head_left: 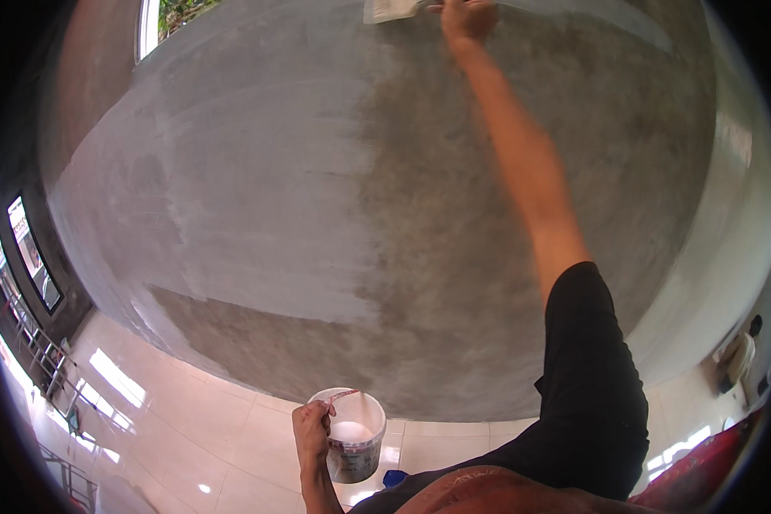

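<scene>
My right hand (469, 19) is raised high on the wall at the upper edge of the view, its fingers closed round the handle of a wide, pale-bristled paintbrush (392, 8). The bristles lie against or very near the wall; the picture's edge cuts them off. Low in front of me, my left hand (313, 427) grips a plastic bucket (356, 463) at its rim and reddish handle. White liquid, like thin paint (349, 431), partly fills it. Across its left part the wall carries a lighter grey coat (257, 206); the right part and a lower strip show bare, darker plaster (471, 274).
Glossy tiles (206, 428) cover the floor. A metal ladder (47, 355) stands near narrow windows (34, 253) at the left. Another person (735, 358) is low at the far right. A blue object (394, 478) lies beside the bucket, and a window opening (176, 15) sits upper left.
</scene>
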`<action>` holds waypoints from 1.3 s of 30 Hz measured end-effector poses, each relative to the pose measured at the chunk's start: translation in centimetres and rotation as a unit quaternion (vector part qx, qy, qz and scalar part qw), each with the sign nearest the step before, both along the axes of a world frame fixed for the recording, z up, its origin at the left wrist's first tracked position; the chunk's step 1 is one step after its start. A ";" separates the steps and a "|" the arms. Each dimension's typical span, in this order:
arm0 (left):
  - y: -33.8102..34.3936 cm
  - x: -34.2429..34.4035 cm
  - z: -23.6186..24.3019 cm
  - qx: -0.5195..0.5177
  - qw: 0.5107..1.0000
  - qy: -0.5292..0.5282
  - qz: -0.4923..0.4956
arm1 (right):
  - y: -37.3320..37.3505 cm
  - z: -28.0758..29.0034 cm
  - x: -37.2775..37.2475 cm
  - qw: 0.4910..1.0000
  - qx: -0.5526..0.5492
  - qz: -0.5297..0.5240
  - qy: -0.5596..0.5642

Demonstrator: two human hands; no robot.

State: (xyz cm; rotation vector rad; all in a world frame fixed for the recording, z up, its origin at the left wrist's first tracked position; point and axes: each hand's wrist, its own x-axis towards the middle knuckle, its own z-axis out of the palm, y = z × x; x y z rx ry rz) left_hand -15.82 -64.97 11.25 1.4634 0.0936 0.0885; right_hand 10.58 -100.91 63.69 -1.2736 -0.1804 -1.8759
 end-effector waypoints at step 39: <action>-1.8 -1.9 3.2 -0.053 0.996 0.002 0.070 | 7.7 6.2 -1.2 0.963 -0.250 -0.098 -0.041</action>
